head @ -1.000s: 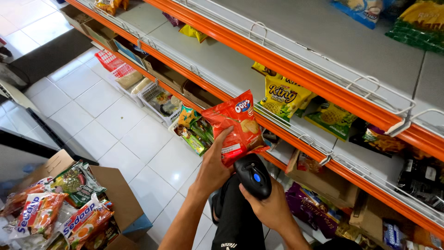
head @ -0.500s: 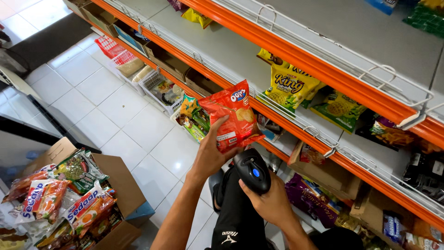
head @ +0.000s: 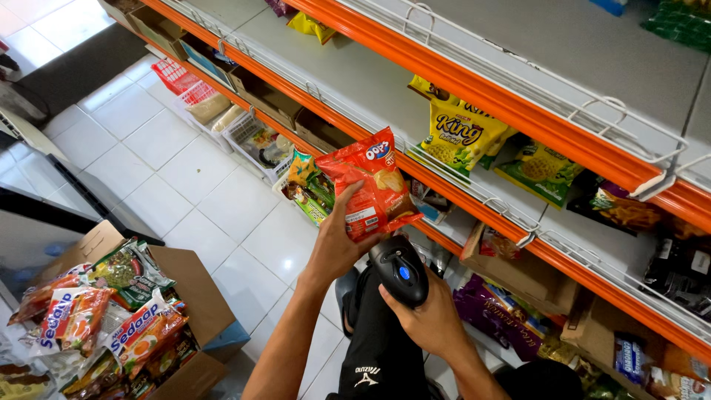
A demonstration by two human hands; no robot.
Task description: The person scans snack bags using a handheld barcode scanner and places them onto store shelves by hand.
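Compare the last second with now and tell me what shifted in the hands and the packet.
Little changed. The left hand still grips the red snack packet, which has tipped slightly so its lower edge sits closer over the black handheld scanner. The right hand still holds the scanner just below the packet. Nothing was picked up or let go. The orange shelf and the cardboard box of noodle packets are unchanged.

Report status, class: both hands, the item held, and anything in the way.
Left hand grip shut on red snack bag. Right hand grip shut on black scanner, just below the bag. Nothing between scanner and bag.
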